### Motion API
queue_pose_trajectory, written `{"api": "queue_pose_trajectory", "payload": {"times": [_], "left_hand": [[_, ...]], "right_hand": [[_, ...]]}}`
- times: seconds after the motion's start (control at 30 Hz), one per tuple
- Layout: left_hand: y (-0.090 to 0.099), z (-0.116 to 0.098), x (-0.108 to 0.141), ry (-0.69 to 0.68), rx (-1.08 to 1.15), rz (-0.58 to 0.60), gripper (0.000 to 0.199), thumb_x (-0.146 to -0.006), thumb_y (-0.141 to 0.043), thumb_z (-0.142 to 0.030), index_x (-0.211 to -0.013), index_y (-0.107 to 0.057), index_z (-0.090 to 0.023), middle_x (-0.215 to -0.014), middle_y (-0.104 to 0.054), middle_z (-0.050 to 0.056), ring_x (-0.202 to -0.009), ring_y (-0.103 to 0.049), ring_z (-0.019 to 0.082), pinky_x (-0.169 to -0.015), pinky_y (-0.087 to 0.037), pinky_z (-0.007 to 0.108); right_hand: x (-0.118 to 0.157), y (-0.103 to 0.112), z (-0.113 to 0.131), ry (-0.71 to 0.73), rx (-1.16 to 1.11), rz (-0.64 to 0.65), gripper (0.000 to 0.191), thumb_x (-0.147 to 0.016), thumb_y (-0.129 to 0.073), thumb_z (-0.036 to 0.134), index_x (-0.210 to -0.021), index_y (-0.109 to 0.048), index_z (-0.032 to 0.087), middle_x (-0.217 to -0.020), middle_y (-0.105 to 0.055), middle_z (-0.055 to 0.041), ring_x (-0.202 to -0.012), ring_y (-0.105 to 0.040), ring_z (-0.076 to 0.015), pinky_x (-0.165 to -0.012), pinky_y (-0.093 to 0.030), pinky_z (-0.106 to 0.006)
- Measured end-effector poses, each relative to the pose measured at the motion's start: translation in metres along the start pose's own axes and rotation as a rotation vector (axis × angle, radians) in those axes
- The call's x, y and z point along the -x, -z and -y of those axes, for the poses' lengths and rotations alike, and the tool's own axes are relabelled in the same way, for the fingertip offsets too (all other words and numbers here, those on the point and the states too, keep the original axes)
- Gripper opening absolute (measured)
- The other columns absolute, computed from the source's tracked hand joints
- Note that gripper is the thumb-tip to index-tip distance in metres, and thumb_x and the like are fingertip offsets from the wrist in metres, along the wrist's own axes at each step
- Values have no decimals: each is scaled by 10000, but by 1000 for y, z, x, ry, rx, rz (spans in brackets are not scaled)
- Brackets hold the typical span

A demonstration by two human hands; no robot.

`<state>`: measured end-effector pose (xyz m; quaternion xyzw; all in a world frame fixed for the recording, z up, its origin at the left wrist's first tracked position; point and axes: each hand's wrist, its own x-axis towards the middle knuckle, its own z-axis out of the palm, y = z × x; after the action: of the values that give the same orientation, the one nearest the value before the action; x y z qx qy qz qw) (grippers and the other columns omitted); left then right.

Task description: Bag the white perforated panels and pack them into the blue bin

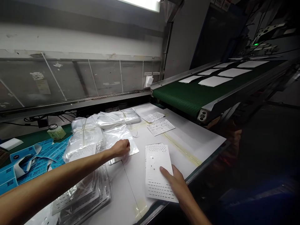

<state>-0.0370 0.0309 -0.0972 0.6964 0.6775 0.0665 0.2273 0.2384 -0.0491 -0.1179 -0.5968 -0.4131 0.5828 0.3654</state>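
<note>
Gripping white slotted cards (pixel 157 184), my right fingers (pixel 166 174) hold their long axis pointing away from me, right of and nearer than my curled left fingers (pixel 127 145), at a clear bag (pixel 117 134); whether pinching, I cannot tell.

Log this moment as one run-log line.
left hand: at clear bags | right hand: holding perforated white cards | green belt: flat white pieces
</note>
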Motion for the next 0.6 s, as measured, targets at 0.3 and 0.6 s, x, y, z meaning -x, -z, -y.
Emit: {"api": "queue_pose_trajectory", "payload": {"times": [0.3,0.6], "left_hand": [[22,13,13,15,412,43,253,-722,-556,-117,-974,-573,-119,-758,-614,26,-666,-582,134,-578,-478,246],[31,24,15,27,629,65,224,-743,-614,-308,-811,-655,-99,-721,-658,52,-652,-619,146,-648,-529,298]], "right_hand": [[5,0,5,-15,13,6,513,-714,-633,525,-1091,-566,184,-1014,-693,-102,-914,-657,-292,-731,-543,-390],[10,-3,11,-45,6,25,522,-720,-624,535,-1115,-563,199,-1052,-684,-112,-930,-654,-313,-723,-549,-405]]}}
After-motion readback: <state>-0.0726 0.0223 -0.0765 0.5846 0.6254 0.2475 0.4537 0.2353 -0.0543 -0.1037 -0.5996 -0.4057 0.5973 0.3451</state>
